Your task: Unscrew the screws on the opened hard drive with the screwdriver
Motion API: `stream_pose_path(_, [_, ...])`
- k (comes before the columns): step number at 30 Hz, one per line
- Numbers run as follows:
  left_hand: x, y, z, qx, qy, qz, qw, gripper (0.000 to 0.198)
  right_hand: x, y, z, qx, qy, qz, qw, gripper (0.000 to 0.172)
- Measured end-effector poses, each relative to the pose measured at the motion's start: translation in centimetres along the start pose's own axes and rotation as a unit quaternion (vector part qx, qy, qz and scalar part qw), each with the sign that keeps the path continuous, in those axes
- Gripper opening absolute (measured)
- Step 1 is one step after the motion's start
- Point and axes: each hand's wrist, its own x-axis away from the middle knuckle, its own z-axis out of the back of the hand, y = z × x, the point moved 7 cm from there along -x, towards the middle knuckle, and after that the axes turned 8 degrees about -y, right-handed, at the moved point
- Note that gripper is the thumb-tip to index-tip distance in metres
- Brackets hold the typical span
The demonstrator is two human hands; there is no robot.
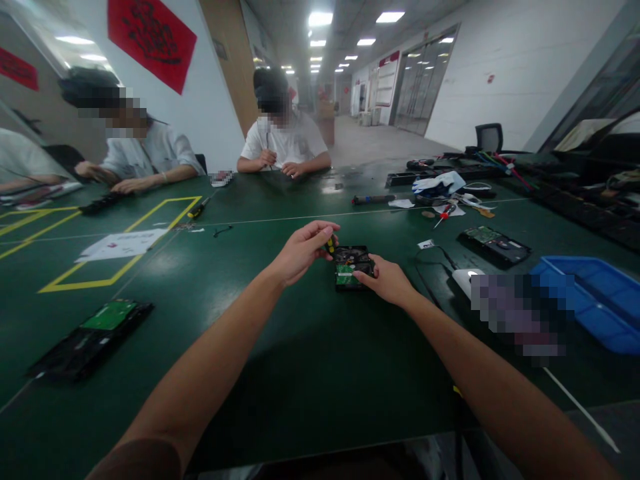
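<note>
The hard drive [351, 263] is lying flat on the green table [310, 373], its cover off and a green circuit board showing at its near end, directly between the two hands. The right hand [389, 281] is steadying it at the near right corner: the thumb is lying across the top and the other fingers are curling loosely against the edge. The left hand [300, 252] is closing around a small screwdriver [331, 244] with a yellow and black handle, pinching it between thumb and fingertips and holding it just over the drive's far left corner.

Just right of the right hand, a black cable [431, 265] is looping across the table. Farther right, a second opened drive [495, 245] is lying, and a blue tray [595, 293] is sitting nearer the edge. Well to the left of the left hand, a white sheet [123, 245] is resting inside a yellow taped outline [75, 283], and nearer than that a third drive [95, 337] is lying with its green board upward. Beyond both hands, across the table, a person in white [285, 143] is sitting, and another person [145, 157] is sitting far to the left.
</note>
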Motion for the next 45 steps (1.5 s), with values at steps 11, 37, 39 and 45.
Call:
stream_pose_path(11, [-0.07, -0.01, 0.35, 0.019, 0.02, -0.003, 1.0, 0.021, 0.05, -0.06, -0.07, 0.004, -0.002, 0.004, 1.0, 0.053])
stream_pose_path(37, [-0.09, -0.17, 0.41, 0.011, 0.014, -0.018, 1.0, 0.023, 0.03, -0.06, -0.04, 0.004, 0.001, 0.004, 1.0, 0.053])
stream_pose_path(39, [-0.12, -0.2, 0.57, 0.007, 0.016, -0.016, 1.0, 0.024, -0.01, 0.03, -0.08, 0.003, -0.001, 0.001, 1.0, 0.054])
stream_pose_path(45, [-0.13, -0.07, 0.47, 0.014, 0.02, -0.008, 1.0, 0.022, -0.03, 0.03, 0.01, 0.003, 0.0, 0.007, 1.0, 0.055])
